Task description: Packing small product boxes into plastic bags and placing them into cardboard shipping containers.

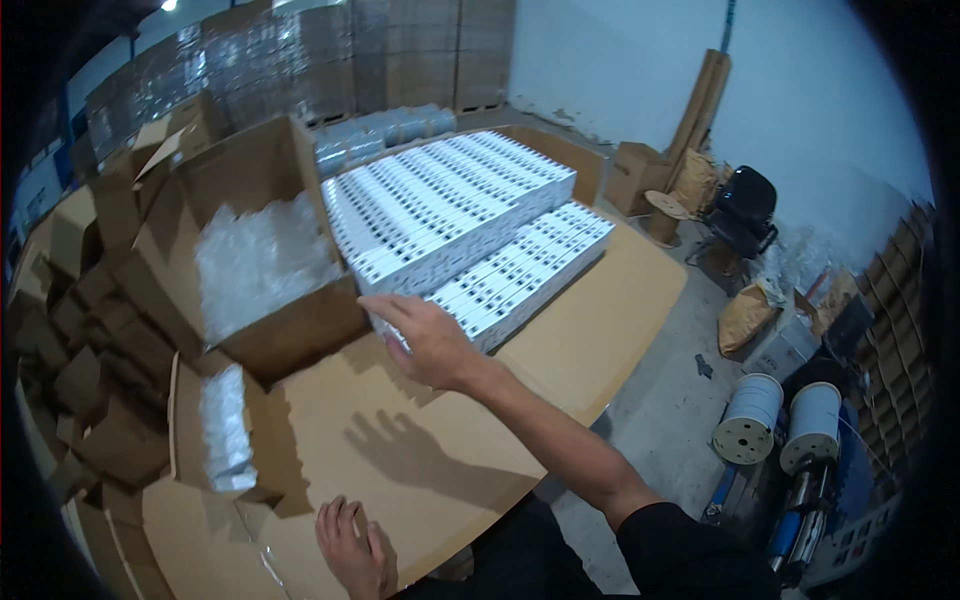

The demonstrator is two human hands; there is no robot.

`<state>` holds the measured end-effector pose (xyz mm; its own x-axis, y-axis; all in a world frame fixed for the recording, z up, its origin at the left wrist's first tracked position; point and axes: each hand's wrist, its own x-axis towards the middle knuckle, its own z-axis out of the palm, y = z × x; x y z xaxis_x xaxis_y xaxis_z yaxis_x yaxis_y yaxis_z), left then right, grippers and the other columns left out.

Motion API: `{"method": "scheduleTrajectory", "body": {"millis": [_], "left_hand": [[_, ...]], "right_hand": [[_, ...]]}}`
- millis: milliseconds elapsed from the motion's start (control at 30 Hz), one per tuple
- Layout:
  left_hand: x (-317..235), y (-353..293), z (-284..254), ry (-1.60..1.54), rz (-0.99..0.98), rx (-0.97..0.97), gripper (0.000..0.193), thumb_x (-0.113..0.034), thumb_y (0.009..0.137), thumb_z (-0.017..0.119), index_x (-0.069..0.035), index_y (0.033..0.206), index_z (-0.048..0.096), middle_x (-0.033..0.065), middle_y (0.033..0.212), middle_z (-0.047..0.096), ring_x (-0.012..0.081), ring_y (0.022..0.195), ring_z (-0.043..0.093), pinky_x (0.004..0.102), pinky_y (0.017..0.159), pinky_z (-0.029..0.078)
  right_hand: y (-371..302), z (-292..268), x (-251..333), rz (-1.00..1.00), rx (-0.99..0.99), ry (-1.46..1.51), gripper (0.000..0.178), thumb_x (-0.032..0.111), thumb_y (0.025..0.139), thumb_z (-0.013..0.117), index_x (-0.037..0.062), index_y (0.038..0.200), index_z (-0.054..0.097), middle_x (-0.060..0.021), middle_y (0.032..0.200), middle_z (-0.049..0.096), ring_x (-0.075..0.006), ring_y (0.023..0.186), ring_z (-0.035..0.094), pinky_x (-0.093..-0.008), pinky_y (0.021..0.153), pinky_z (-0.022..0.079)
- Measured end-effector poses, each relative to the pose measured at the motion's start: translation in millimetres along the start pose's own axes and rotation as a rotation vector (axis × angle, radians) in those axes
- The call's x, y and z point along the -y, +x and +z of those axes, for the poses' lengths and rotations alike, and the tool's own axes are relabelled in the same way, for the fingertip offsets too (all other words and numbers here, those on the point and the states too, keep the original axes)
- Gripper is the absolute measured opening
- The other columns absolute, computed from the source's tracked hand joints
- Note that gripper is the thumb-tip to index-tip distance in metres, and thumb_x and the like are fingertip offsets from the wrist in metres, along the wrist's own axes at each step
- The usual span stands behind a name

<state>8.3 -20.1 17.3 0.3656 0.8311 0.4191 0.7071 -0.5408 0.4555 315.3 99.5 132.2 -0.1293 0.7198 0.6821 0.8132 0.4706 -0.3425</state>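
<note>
My right hand (428,338) reaches over the table with its fingers stretched out and thumb apart. It is at the near left corner of a lower row of small white boxes (540,272); whether it touches them I cannot tell. Behind that row stands a taller stack of the same white boxes (450,195), packed in tight lines with dark marks on their tops. My left hand (350,552) lies low by the table's near edge, fingers loosely spread, holding nothing. Both hands are near the cardboard-covered tabletop (400,480).
Left of the stack stands an open carton (290,325) lined with clear bubble wrap (255,260). A smaller open carton (185,420) holds wrapped silvery packing (227,430). Folded cartons (110,400) crowd the left. Rightward on the floor are cable spools (750,410) and a black chair (745,205).
</note>
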Motion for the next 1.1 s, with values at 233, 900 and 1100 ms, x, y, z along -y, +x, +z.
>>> {"method": "scheduleTrajectory", "body": {"millis": [233,900,1100], "left_hand": [[-22,10,-9,0.054,-0.002,0.041,0.029,-0.013,0.094,0.06,0.005,0.117,0.064,0.0254,0.127,0.06,0.044,0.125,0.05,0.0518,0.108,0.039],[-11,3,9,0.118,0.027,0.045,0.031,-0.015,0.097,0.054,0.008,0.118,0.059,0.025,0.123,0.058,0.0394,0.114,0.057,0.0448,0.097,0.05],[-12,7,13,-0.017,-0.115,0.043,0.035,-0.019,0.1,0.053,0.008,0.123,0.057,0.0238,0.13,0.052,0.0349,0.11,0.06,0.0407,0.096,0.051]], "right_hand": [[2,-91,-115,0.196,-0.128,-0.287,0.054,0.001,0.085,0.059,0.0044,0.138,0.05,-0.0193,0.124,0.06,-0.0387,0.111,0.059,-0.0472,0.095,0.051],[-4,-153,-353,0.859,0.0,-0.518,0.084,0.007,0.081,0.072,0.0263,0.154,0.036,-0.0237,0.148,0.038,-0.0416,0.132,0.049,-0.0496,0.105,0.049],[-10,-154,-369,0.753,-0.079,-0.511,0.071,0.002,0.081,0.07,0.0212,0.145,0.047,-0.0249,0.146,0.037,-0.0431,0.128,0.052,-0.0489,0.104,0.049]]}}
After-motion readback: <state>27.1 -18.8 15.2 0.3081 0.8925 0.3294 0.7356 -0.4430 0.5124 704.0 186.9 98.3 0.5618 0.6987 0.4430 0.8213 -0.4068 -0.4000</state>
